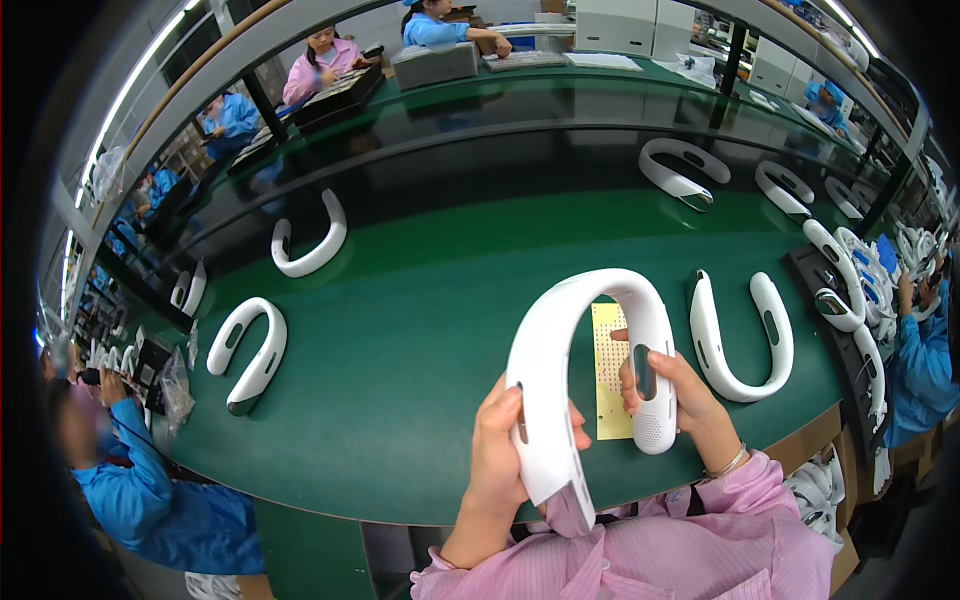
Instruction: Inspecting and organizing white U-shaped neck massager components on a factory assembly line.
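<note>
Over the near edge of the green table, both my hands hold a white U-shaped neck fan (546, 372), its curve pointing away from me. My left hand (496, 450) is closed around the left arm of the fan, near a dark side slot. My right hand (692, 392) grips the other arm, fingers and thumb around an oval opening above a patch of small holes. Beneath the fan lies a yellow printed sheet (612, 422), partly covered by it and my fingers. Just right of my right hand, another neck fan (745, 385) rests with its open end facing away.
More neck fans lie at left (262, 370), far left (310, 262) and far right (675, 182). A black tray (815, 275) with fans borders the table's right side. Co-workers in blue sit left (165, 500) and right (920, 370). A dark belt (480, 160) crosses behind the table (420, 420).
</note>
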Tool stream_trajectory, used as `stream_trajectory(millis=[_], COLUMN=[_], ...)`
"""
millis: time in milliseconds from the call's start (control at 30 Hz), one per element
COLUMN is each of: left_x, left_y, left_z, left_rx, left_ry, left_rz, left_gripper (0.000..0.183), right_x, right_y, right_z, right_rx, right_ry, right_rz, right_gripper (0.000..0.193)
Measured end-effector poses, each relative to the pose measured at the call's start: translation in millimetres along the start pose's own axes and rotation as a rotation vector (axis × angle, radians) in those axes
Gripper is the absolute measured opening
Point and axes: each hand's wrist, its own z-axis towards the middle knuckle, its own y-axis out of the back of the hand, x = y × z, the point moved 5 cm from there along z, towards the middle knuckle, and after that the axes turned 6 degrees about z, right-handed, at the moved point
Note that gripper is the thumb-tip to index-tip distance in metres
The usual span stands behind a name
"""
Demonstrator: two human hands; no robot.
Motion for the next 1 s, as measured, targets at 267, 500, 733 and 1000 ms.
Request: stream_trajectory(millis=[267,500,733,1000], left_x=[-7.2,-6.4,-8.8,-5.6], left_y=[-30.6,-32.3,-29.7,-24.6], left_z=[-3.4,-4.8,-7.7,-9.4], left_rx=[-0.025,0.004,0.001,-0.008], left_ry=[0.015,0.020,0.011,0.017], left_rz=[0.240,0.241,0.264,0.235], left_gripper=[0.053,0.055,0.053,0.049], right_x=[-6.0,-10.2,-13.0,-2.6], right_y=[14.2,18.1,15.8,9.3], right_z=[9.5,10.1,10.1,4.4], right_rx=[0.015,0.049,0.058,0.043], right_ry=[-0.007,-0.019,-0.028,0.030], right_rz=[0.007,0.030,0.042,-0.004], right_gripper=[0.057,0.056,0.056,0.056])
